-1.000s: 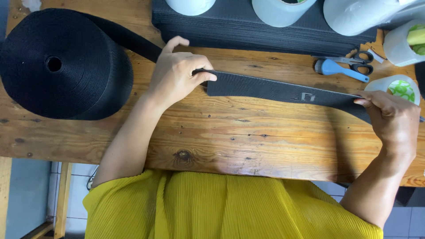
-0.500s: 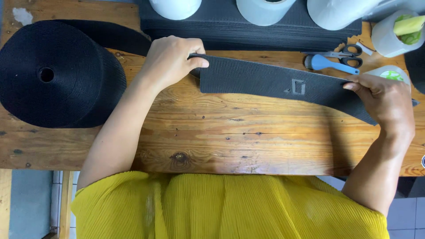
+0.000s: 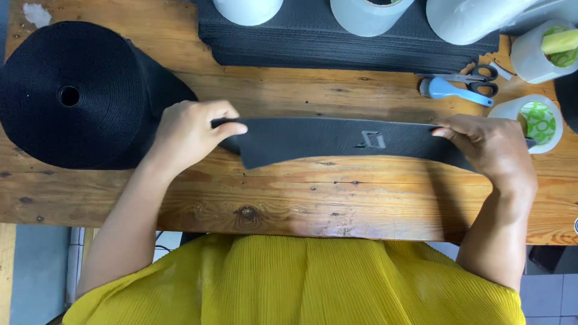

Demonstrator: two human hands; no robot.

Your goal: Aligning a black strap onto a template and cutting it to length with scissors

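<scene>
The black webbing strip (image 3: 343, 141) was stretched flat above the wooden table (image 3: 301, 198), its small grey tag facing up near the middle. The left hand (image 3: 189, 135) pinched its left end between thumb and fingers, and the right hand (image 3: 490, 147) gripped the right end. Compared with a second before, the strip had turned from a narrow, slanted band to a broad, nearly level one, and the left hand had slid closer to the body, so the piece seemed drawn taut and squared up. Left of it sat the big black webbing roll (image 3: 69, 96); behind lay a dark stack of cut pieces (image 3: 337, 45), blue-handled scissors (image 3: 460, 87) and tape rolls (image 3: 533, 120)
</scene>
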